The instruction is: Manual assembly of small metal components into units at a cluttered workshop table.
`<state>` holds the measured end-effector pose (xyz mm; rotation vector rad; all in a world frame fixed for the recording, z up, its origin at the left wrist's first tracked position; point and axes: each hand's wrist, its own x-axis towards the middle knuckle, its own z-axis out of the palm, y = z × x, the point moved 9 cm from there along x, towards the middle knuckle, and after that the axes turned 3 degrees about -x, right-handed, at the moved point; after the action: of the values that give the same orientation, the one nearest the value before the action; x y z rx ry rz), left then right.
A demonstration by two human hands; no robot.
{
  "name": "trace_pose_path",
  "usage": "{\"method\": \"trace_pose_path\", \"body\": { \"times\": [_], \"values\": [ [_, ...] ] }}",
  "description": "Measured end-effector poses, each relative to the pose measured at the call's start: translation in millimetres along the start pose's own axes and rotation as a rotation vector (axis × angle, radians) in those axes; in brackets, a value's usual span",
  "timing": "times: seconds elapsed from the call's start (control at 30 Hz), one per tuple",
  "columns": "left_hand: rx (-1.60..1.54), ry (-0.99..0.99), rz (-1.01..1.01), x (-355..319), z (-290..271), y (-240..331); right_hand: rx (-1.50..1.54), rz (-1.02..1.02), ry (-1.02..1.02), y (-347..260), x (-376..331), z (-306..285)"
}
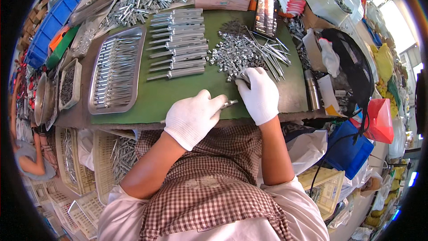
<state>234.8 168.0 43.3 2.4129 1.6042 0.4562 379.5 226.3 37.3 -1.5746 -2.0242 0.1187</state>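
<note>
Metal rod (228, 104) clamped in your gloved left hand (192, 118), its tip poking out past your fingers, your right hand (259, 94) just beside it, fingertips pinched on a small part at the near edge of the silver parts heap (234, 52), finished rods (178, 44) lined up beyond your left fingers, steel tray (117, 73) farther left, on the green mat (178, 96).

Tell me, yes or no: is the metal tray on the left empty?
No. The metal tray holds rows of slim metal rods laid side by side.
</note>
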Motion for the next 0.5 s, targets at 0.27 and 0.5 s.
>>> {"method": "trace_pose_path", "body": {
  "times": [0.27,0.5],
  "values": [
    [-0.011,0.028,0.005,1.2,-2.7,0.1,0.175,-0.001,0.032,1.5,-1.5,-8.3],
    [-0.024,0.033,0.009,0.2,-4.5,1.7,-0.077,-0.003,-0.071,-12.1,9.4,9.4]
  ]
}}
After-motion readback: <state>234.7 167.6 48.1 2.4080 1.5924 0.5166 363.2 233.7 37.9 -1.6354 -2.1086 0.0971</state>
